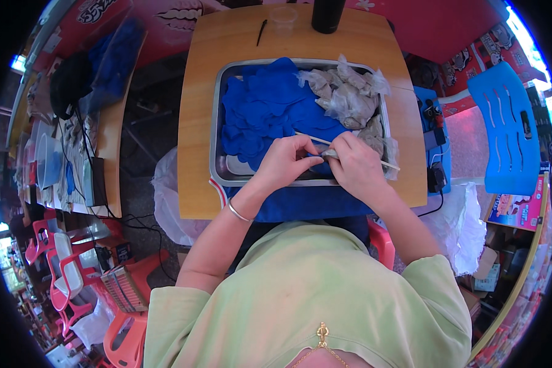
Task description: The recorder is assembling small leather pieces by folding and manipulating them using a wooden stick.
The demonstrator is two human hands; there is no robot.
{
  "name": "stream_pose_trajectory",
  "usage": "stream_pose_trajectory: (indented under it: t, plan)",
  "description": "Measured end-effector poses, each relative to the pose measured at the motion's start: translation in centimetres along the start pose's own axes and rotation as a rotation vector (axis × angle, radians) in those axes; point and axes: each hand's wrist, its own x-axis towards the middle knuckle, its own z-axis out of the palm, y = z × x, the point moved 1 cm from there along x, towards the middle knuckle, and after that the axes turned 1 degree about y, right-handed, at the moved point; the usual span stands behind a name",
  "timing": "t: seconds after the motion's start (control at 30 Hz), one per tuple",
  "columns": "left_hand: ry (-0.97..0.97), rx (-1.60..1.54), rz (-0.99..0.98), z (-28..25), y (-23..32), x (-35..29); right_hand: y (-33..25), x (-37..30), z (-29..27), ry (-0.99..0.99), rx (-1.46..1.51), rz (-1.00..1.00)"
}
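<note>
A metal tray [214, 132] lies on the wooden table in front of me. Thin blue fabric pieces [267, 101] with rounded edges are heaped across its left and middle. Clear plastic bags with greyish-beige contents [351, 95] fill the right side. Over the tray's near edge, my left hand [286, 161] and my right hand [357, 167] meet, fingers closed in pinches. A small blue-and-grey piece [329, 155] is between their fingertips, its kind unclear. A thin pale stick [389, 165] runs under my right hand, its other end showing above my left fingers.
A black cylindrical container [327, 15], a clear cup [283, 17] and a thin dark object [262, 32] stand or lie at the table's far side. Blue cloth [306, 205] hangs at its near edge. A blue plastic chair [506, 129] is to the right; a cluttered side table [113, 141] stands left.
</note>
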Motion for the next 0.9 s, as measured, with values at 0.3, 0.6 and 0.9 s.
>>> stream_pose_trajectory:
  t: [0.3, 0.6, 0.9]
  plan:
    - [-0.111, 0.024, 0.026, -0.6, 0.4, 0.2, 1.3, 0.1, -0.6, -0.012, 0.171, -0.215]
    - [-0.165, -0.124, -0.062, -0.9, 0.3, -0.1, 0.5, -0.1, -1.3, -0.085, 0.208, -0.206]
    - [-0.147, -0.200, -0.041, -0.6, 0.0, -0.1, 0.1, 0.0, -0.2, 0.003, -0.021, -0.114]
